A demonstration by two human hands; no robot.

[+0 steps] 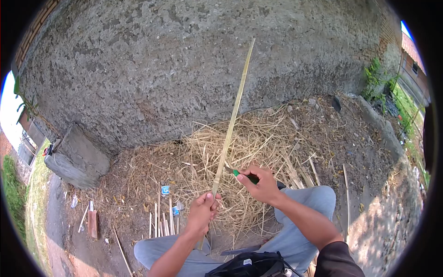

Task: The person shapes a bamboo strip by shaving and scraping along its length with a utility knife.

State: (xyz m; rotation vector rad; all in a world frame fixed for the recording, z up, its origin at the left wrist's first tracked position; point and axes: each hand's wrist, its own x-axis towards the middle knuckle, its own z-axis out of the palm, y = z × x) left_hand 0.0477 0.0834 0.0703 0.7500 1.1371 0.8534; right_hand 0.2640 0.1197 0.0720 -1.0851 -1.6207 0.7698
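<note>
A long, pale bamboo strip [234, 111] rises from my lap toward the wall, tilted slightly right. My left hand [201, 211] is closed around its lower part. In my right hand [259, 183] is a knife [240, 174] with a green and black handle, my fingers wrapped round it. The short blade reaches the strip's right side, a little above my left hand; whether it cuts in cannot be made out. Beneath both hands lies a heap of thin bamboo shavings [244, 203] on the ground.
A rough grey wall [184, 60] stands in front. To the left is a concrete block [78, 159], with a reddish wood piece [92, 225] nearer me. Several cut strips [164, 225] lie beside my left knee. A black bag [249, 265] rests at my lap.
</note>
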